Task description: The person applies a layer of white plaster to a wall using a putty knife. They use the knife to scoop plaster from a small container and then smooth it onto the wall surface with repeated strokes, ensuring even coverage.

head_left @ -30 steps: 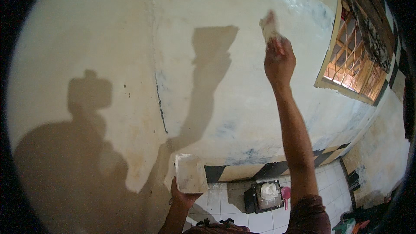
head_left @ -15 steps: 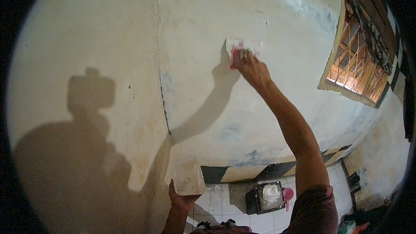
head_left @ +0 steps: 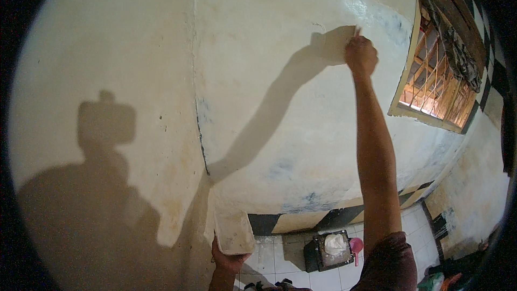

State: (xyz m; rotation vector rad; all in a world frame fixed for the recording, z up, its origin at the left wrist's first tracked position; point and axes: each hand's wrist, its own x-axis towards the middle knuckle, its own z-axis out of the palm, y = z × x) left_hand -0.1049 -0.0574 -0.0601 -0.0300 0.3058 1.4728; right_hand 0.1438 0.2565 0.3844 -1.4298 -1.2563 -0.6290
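Note:
My right arm reaches up to the pale wall [head_left: 269, 129], and my right hand [head_left: 362, 55] is closed round a putty spreader [head_left: 357, 32]. The spreader is turned nearly edge-on, so only a thin strip of it shows above my fingers; its handle is hidden. Low down near the corner, my left hand [head_left: 229, 257] grips a whitish rectangular tub [head_left: 234, 233] from below and the left side. Smears of off-white filler coat the inside of the tub.
A barred window [head_left: 439, 83] with dark cloth is at the right. Below, on white floor tiles [head_left: 291, 275], stands a black container [head_left: 312, 256] with a white lump [head_left: 335, 244] on top, beside a pink dipper [head_left: 356, 246]. Dark and beige squares border the wall's foot.
My right hand has moved right and slightly up with the spreader, which has turned from face-on to edge-on. A raised line of filler on the wall has been mostly smoothed. The tub stays in my left hand.

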